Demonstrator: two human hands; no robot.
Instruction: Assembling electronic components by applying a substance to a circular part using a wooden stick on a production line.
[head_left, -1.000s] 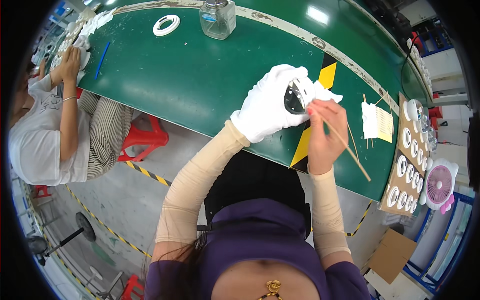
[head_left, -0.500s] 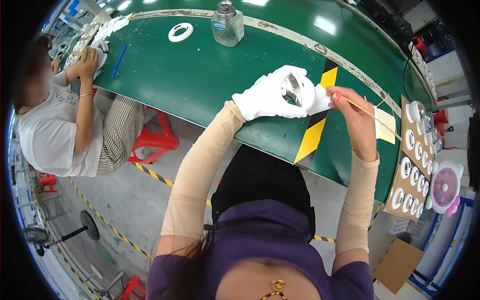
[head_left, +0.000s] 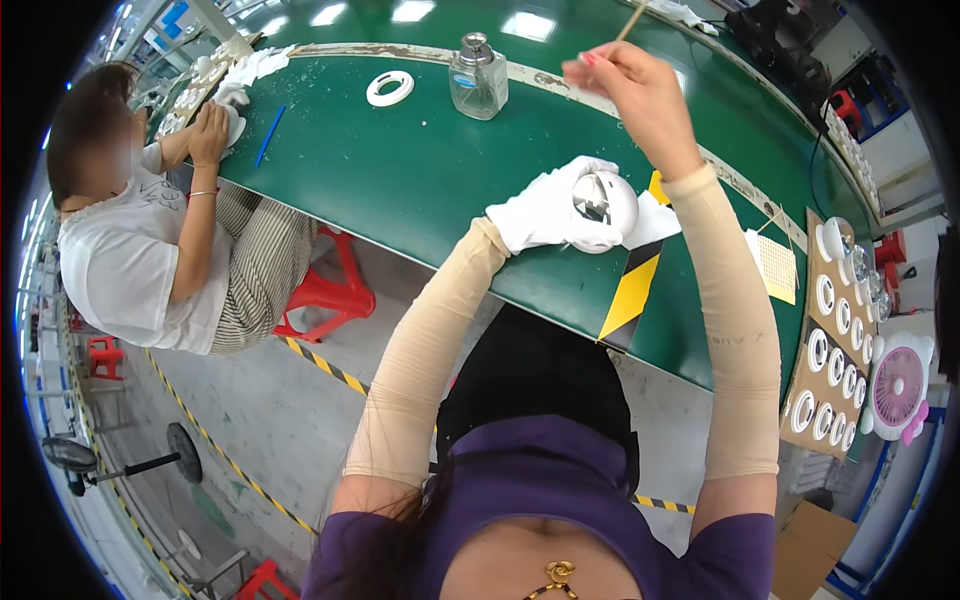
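In my white-gloved left hand (head_left: 545, 208) is a round white lamp housing (head_left: 622, 205) with a shiny, mirror-like hollow facing left. The gloved fingers wrap its rim, just above the green table. My bare right hand (head_left: 645, 95) is raised beyond the housing, over the far part of the table. Its fingers pinch a thin wooden stick (head_left: 632, 20) that points up and away. A piece of white cloth or paper (head_left: 655, 222) lies on the table right beside the housing, over the yellow and black tape (head_left: 630, 290).
A glass pump bottle (head_left: 478, 88), a white ring (head_left: 390, 88) and a blue stick (head_left: 270, 135) lie further left. A yellow pad (head_left: 776, 264) and a board of white rings (head_left: 790, 425) are at right, near a pink fan (head_left: 898, 385). A co-worker (head_left: 150, 250) sits at left.
My right hand has risen and moved to the far side, carrying the stick. The white piece it was touching now lies on the table. My left hand still holds the housing.
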